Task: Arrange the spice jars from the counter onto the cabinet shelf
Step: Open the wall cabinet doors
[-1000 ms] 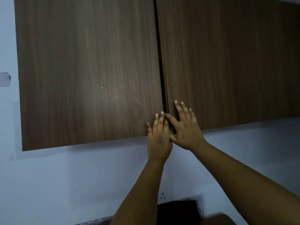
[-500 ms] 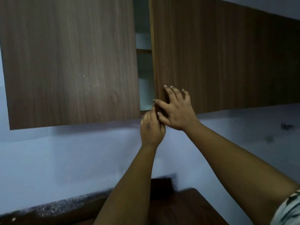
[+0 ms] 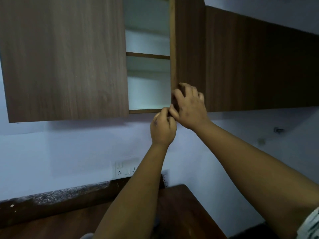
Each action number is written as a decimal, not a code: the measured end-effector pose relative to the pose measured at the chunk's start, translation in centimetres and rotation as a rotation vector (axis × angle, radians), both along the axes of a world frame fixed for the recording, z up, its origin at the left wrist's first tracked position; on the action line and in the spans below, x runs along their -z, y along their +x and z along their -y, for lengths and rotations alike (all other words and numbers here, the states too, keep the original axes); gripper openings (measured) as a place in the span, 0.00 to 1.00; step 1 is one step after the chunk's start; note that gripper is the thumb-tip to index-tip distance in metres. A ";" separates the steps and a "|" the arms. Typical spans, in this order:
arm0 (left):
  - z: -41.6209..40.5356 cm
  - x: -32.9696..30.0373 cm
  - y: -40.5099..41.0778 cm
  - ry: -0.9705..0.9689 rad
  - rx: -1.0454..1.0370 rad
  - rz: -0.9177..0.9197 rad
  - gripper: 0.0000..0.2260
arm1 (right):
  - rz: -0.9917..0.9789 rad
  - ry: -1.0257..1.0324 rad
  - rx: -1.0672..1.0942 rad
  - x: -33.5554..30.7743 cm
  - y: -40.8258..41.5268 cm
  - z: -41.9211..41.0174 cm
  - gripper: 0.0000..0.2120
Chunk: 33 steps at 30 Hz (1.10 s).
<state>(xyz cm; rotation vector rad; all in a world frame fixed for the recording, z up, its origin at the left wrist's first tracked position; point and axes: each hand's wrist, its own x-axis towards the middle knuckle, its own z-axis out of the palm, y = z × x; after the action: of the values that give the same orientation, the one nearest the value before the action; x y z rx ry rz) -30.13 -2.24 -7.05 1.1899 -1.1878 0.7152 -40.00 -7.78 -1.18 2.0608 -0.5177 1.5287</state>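
Door point(image 3: 189, 49) swung wider (hands point(image 3: 189, 107) gripping edge)

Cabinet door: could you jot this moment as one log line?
right hand: grips right door edge | left hand: curled at door corner | shelf: no jars visible

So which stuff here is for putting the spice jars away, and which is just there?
For the job:
right cabinet door, swung partly open
both hands: right hand on the door's lower edge, left hand just below
cabinet shelf
counter

Just there:
left cabinet door, shut
wall socket

No jars in view.
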 end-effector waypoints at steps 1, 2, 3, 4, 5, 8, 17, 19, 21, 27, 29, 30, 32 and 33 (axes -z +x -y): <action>0.0 -0.2 -1.2 0.006 0.030 -0.002 0.06 | 0.030 0.024 0.000 0.1 -1.1 0.2 0.19; 0.1 -0.5 -2.4 0.007 0.057 -0.008 0.06 | 0.055 0.042 0.003 0.3 -2.1 0.5 0.19; 0.3 -0.6 -3.5 0.005 0.083 -0.016 0.06 | 0.074 0.054 0.006 0.3 -3.2 0.6 0.20; 0.5 -0.7 -4.4 0.004 0.108 -0.022 0.07 | 0.088 0.061 0.007 0.4 -4.3 0.8 0.20; 0.8 -0.8 -5.3 0.005 0.134 -0.022 0.07 | 0.095 0.064 0.007 0.4 -5.3 1.0 0.21; 1.8 -1.1 -8.2 0.051 0.212 -0.021 0.09 | 0.079 0.075 -0.016 0.3 -8.3 1.9 0.23; 7.1 -1.4 -15.3 0.326 0.388 0.086 0.10 | 0.083 0.202 0.029 0.9 -16.7 6.3 0.19; 8.2 -1.1 -16.5 0.397 0.388 0.170 0.14 | 0.098 0.243 0.049 0.9 -18.0 6.9 0.19; 9.2 -1.0 -17.6 0.453 0.405 0.213 0.17 | 0.110 0.282 0.081 0.9 -19.4 7.8 0.19; 11.8 -1.6 -20.4 0.676 0.307 0.402 0.26 | 0.095 0.354 0.212 2.2 -23.0 10.6 0.19; 12.7 -1.7 -21.8 0.756 0.179 0.569 0.30 | 0.115 0.425 0.227 2.6 -24.0 11.8 0.22; 13.2 -1.7 -22.7 0.796 0.120 0.627 0.31 | 0.117 0.456 0.255 2.9 -24.5 12.5 0.24; 14.3 -1.8 -24.2 0.845 0.083 0.638 0.31 | 0.092 0.484 0.325 3.3 -25.6 13.8 0.26; 14.9 -1.8 -24.8 0.852 0.092 0.613 0.31 | 0.106 0.526 0.303 3.4 -26.2 14.2 0.26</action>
<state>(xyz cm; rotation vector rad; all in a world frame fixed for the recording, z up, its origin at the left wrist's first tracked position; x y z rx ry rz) -54.93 -17.10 -5.22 1.6396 -2.1800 0.5152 -66.18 -21.97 -4.54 2.1389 -1.3266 1.4264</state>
